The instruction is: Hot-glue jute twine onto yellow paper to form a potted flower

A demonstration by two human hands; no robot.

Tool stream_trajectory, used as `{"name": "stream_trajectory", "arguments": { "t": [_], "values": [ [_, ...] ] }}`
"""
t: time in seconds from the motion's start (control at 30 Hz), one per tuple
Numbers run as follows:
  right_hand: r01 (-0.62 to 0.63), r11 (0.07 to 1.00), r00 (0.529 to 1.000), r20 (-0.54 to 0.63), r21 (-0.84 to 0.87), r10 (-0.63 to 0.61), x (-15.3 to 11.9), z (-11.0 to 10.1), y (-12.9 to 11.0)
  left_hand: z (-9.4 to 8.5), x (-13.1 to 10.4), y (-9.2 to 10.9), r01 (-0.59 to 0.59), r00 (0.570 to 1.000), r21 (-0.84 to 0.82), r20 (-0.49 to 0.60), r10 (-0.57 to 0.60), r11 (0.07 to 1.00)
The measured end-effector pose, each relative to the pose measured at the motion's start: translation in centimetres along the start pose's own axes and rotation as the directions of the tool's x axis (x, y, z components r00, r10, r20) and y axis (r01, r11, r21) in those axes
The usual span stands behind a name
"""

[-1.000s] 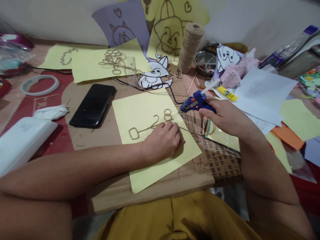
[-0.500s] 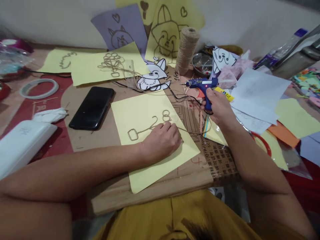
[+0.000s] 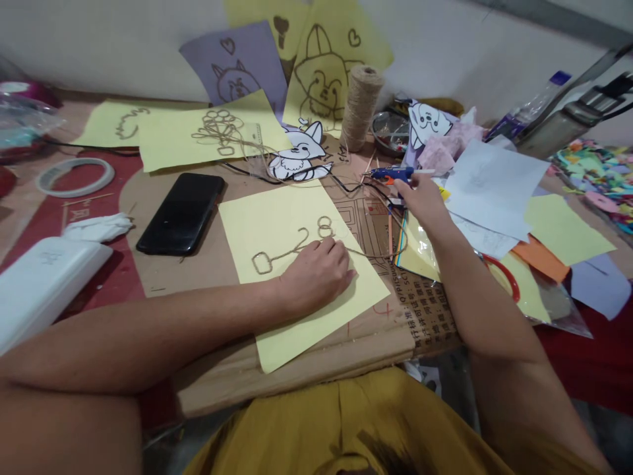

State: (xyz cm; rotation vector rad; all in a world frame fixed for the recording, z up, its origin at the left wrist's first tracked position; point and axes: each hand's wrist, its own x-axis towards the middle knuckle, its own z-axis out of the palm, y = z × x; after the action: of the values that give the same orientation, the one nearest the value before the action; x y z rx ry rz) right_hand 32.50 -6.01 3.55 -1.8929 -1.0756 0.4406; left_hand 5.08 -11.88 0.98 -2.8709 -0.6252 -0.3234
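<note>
Glue gun (image 3: 394,173) between one and two o'clock from sheet (image 3: 274,214), grasped in right hand (image 3: 422,199); probably light, stiff plastic, best held by handle (image 3: 396,203), clear of nozzle (image 3: 367,175), likely hot. Left hand (image 3: 319,274) rests curled on sheet; cannot tell whether it pinches twine (image 3: 285,254), likely soft, limp.

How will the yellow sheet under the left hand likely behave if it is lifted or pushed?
The yellow sheet looks thin and flat, so it is probably light and would bend readily when lifted by one edge. Sliding it may drag the string, which trails off its right side. With the left hand resting on it, it would likely resist a push.
</note>
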Motion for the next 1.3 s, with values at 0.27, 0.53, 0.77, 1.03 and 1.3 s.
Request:
{"name": "stream_trajectory", "arguments": {
  "t": [0.27, 0.53, 0.77, 1.03, 1.3],
  "values": [
    [0.638, 0.767, 0.557, 0.725, -0.063, -0.405, -7.5, 0.9, -2.4, -0.3, -0.2, -0.2, -0.026, 1.0, -0.047, -0.006, 0.025, 0.999],
    [0.626, 0.777, 0.531, 0.769, -0.075, -0.354, -8.2, 2.2, -1.8, -0.1, 0.1, -3.1, 0.133, 0.979, -0.316, -0.106, -0.175, 0.939],
    [0.523, 0.844, 0.733, 0.569, -0.12, -0.373, -6.7, 2.4, -2.0, 0.9, 1.2, -7.0, 0.288, 0.907, -0.447, -0.156, -0.391, 0.847],
    [0.63, 0.775, 0.668, 0.545, -0.05, -0.507, -4.0, 5.0, -3.1, 1.7, 1.1, -6.8, 0.349, 0.921, -0.396, -0.024, -0.39, 0.849],
    [0.704, 0.707, 0.621, 0.542, -0.068, -0.566, -4.2, 5.5, -1.1, 2.1, 1.0, -7.2, 0.314, 0.925, -0.377, -0.084, -0.369, 0.871]
  ]
}}
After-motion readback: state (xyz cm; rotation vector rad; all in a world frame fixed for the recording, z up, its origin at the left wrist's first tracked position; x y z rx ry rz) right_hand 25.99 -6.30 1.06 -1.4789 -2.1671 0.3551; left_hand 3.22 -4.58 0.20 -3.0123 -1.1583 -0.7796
